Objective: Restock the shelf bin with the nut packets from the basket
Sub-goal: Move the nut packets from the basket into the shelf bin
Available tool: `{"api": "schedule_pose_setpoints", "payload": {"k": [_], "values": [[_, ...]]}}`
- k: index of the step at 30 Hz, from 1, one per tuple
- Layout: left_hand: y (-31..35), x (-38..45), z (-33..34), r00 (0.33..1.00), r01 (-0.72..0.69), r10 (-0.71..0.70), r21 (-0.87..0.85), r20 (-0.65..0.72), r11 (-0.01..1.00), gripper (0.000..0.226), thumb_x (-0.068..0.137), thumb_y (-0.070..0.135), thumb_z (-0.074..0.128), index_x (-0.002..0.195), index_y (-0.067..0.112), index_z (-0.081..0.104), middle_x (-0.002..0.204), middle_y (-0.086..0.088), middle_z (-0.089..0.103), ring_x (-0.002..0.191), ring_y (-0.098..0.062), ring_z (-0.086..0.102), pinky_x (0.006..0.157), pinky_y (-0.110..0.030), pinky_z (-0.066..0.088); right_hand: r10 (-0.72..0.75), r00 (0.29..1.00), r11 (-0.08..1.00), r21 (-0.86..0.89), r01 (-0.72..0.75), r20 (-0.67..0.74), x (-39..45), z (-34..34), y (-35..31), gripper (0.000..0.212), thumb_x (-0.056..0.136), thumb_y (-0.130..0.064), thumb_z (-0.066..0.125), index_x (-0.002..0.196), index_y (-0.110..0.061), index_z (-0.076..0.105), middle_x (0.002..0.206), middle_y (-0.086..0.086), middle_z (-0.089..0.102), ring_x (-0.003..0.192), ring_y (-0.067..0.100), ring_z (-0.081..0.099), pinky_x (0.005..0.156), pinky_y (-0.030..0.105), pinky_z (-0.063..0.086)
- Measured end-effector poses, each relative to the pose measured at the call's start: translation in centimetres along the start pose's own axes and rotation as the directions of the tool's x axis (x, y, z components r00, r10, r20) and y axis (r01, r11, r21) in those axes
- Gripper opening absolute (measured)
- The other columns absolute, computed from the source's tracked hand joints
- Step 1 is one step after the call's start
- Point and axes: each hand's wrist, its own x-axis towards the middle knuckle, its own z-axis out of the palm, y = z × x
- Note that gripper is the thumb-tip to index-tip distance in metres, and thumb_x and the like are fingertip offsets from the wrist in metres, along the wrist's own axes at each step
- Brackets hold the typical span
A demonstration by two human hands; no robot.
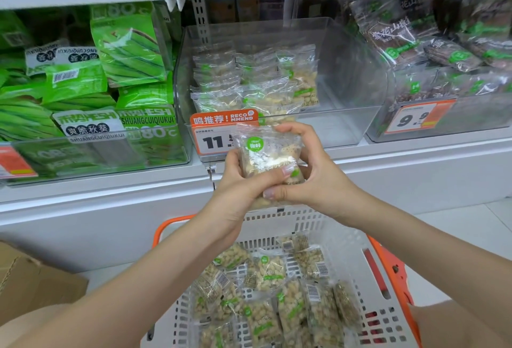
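Note:
Both hands hold a small stack of clear nut packets (pixel 267 153) with a green round label, upright, just in front of the shelf bin's price tag. My left hand (pixel 241 181) grips the stack from the left, thumb across its front. My right hand (pixel 307 178) wraps it from the right, fingers curled over the top edge. The clear plastic shelf bin (pixel 346 114) behind holds several nut packets (pixel 257 84) on its left side. Below, the white basket (pixel 388 320) with orange handles holds several more nut packets (pixel 277 292).
A bin of green okra snack bags (pixel 105 84) stands to the left, a bin of dark snack packets (pixel 443 51) to the right. Orange price tags (pixel 219 131) hang on the bin fronts. A cardboard box (pixel 30 284) sits at lower left on the floor.

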Motion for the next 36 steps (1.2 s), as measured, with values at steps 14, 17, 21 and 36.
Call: {"api": "schedule_pose_setpoints", "payload": {"k": [14,17,21,36], "values": [[3.4,4.2,-2.7,0.656,-0.390,0.727,0.916,0.206,0.093,0.047,0.085,0.042,0.051,0.122,0.013,0.055,0.115,-0.004,0.052,0.111,-0.020,0.040,0.101,-0.021,0.025,-0.200,0.926,0.979,-0.110,0.173,-0.321,3.4,-8.1,-3.8,0.082,0.049,-0.030,0.093,0.112,-0.039,0.041,0.116,0.024,0.056,0.089,0.022,0.064,0.075,0.037,0.058],[2.9,5.5,-4.4,0.590,-0.213,0.725,0.934,0.356,-0.285,0.048,0.079,0.030,0.060,0.123,0.013,0.056,0.121,-0.007,0.056,0.118,-0.029,0.041,0.113,-0.049,0.015,-0.249,0.865,0.943,-0.311,0.115,-0.435,6.1,-11.3,-4.3,0.077,0.060,-0.022,0.090,0.114,-0.038,0.037,0.097,0.011,0.049,0.076,0.014,0.052,0.069,0.027,0.050],[2.5,6.1,-5.7,0.689,-0.220,0.603,0.909,0.401,-0.353,0.072,0.070,0.030,0.071,0.136,0.014,0.044,0.136,-0.009,0.048,0.127,-0.031,0.036,0.113,-0.053,0.010,-0.256,0.893,0.794,-0.608,-0.024,-0.370,9.7,-13.3,-4.5,0.075,0.066,-0.016,0.087,0.120,-0.026,0.036,0.084,-0.009,0.037,0.069,0.004,0.036,0.053,0.005,0.036],[2.1,6.4,-5.8,0.673,-0.194,0.628,0.912,0.392,-0.362,0.076,0.069,0.029,0.073,0.138,0.015,0.043,0.133,-0.010,0.050,0.127,-0.031,0.038,0.113,-0.052,0.012,0.238,0.948,0.376,-0.881,-0.289,-0.209,15.0,-13.2,1.2,0.117,0.061,-0.035,0.089,0.141,-0.013,0.006,0.108,0.025,0.042,0.096,0.035,0.051,0.081,0.038,0.041]]}}
